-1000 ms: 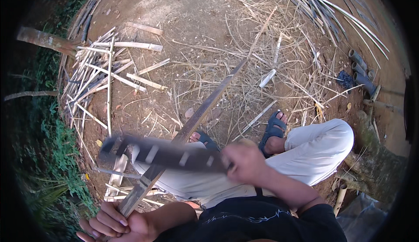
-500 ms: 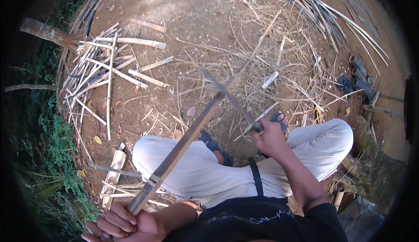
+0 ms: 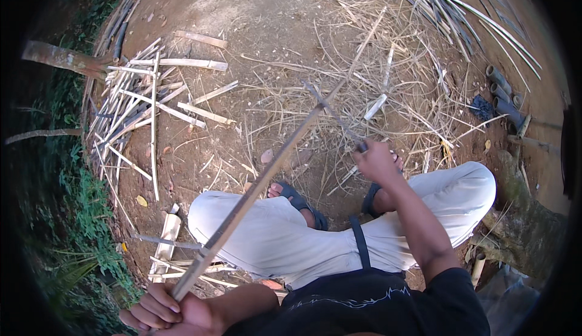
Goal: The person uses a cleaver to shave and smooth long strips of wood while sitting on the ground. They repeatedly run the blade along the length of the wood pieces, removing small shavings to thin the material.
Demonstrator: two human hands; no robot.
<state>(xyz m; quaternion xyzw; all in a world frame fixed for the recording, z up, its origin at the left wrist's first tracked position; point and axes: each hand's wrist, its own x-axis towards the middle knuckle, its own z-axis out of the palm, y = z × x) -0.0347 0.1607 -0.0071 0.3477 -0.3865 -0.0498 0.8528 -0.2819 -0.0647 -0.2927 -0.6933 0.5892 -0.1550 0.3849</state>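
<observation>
A long split bamboo strip (image 3: 250, 200) slants across my left thigh and out over the ground ahead. My left hand (image 3: 167, 312) is closed round its near end at the lower left. In my right hand (image 3: 377, 161), in front of my right knee, is the dark handle of a knife (image 3: 344, 125). Its narrow blade crosses the strip past my feet and appears to touch it. Beyond the blade, the strip's thinner far part runs over pale shavings (image 3: 412, 99).
A heap of split bamboo pieces (image 3: 130, 103) lies left. Long strips (image 3: 433, 12) are bundled at the far right, with bamboo tubes (image 3: 502, 90) nearer. A trunk (image 3: 527, 196) stands beside my right knee. Another blade-like tool (image 3: 163, 239) lies by my left knee.
My right hand has moved forward with the knife, and the blade now crosses the strip farther from me. My left hand keeps its hold near the same place.
</observation>
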